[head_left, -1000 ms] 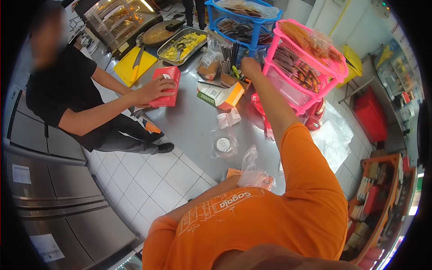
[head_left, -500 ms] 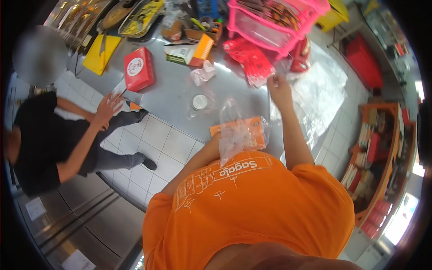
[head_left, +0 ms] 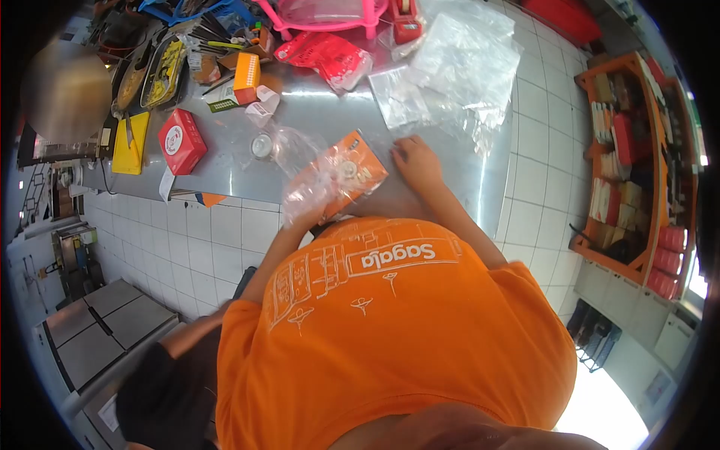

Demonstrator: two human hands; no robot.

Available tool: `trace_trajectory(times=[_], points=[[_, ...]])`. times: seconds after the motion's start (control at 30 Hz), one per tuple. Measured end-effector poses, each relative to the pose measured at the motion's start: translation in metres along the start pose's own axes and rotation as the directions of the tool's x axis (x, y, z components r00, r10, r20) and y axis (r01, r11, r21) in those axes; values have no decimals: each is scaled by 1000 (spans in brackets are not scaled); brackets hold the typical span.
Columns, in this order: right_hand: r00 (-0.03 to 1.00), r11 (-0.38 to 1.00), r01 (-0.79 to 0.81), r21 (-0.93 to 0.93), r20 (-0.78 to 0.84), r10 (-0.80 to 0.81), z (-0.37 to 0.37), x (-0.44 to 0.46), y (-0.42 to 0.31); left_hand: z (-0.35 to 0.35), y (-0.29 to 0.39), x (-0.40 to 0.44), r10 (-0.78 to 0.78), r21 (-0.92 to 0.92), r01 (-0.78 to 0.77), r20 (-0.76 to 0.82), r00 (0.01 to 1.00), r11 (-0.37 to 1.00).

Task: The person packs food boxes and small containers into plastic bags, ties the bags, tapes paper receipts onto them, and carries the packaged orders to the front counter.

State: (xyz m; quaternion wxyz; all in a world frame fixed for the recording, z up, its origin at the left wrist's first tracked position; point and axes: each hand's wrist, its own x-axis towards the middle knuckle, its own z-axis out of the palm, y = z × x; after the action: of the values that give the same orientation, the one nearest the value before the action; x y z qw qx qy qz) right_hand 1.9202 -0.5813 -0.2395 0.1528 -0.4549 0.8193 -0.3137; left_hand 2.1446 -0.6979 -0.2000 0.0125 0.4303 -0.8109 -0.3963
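An orange printed box (head_left: 362, 166) is tilted at the table's near edge, partly covered by a clear plastic bag (head_left: 306, 196). My left hand (head_left: 321, 213) grips the box's near end; the bag and the box hide most of its fingers. Just right of the box, my right hand (head_left: 420, 160) is low over the metal table (head_left: 450, 161). Its fingers are loosely bent and a little apart, with nothing seen in them. A small round container with a pale lid (head_left: 262, 145) stands left of the bag.
Clear plastic sheets (head_left: 465, 64) spread over the right side. Farther back are a red packet (head_left: 326, 60), a pink rack (head_left: 330, 13) and an orange-and-white carton (head_left: 246, 78). A red box (head_left: 181, 142) and yellow board (head_left: 131, 146) lie left. A co-worker's dark sleeve (head_left: 169, 390) is close behind on my left.
My right hand has drawn back from near the red packet toward the orange box. The box now tilts and the bag has shifted left. My view has turned; the co-worker has moved behind me.
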Motion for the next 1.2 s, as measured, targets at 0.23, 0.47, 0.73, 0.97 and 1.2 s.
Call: trace_trajectory(times=[0.23, 0.47, 0.73, 0.97, 1.2], points=[[995, 993, -92, -80, -47, 89, 11, -47, 24, 10, -40, -5, 216, -283, -240, -113, 970, 929], [977, 977, -211, 15, 43, 210, -18, -57, 7, 15, -35, -6, 89, -515, -124, -92, 992, 848], [985, 987, -140, -81, 91, 147, 4, -32, 17, -11, 27, -13, -102, -330, 86, -31, 994, 940], [989, 984, -92, -155, 99, 109, 5, -21, 18, 4, -33, -6, 263, -199, -272, -69, 962, 942], [988, 973, -36, -229, 136, 69, 8, -17, 15, 16, -39, -3, 325, -669, -321, -124, 938, 670]])
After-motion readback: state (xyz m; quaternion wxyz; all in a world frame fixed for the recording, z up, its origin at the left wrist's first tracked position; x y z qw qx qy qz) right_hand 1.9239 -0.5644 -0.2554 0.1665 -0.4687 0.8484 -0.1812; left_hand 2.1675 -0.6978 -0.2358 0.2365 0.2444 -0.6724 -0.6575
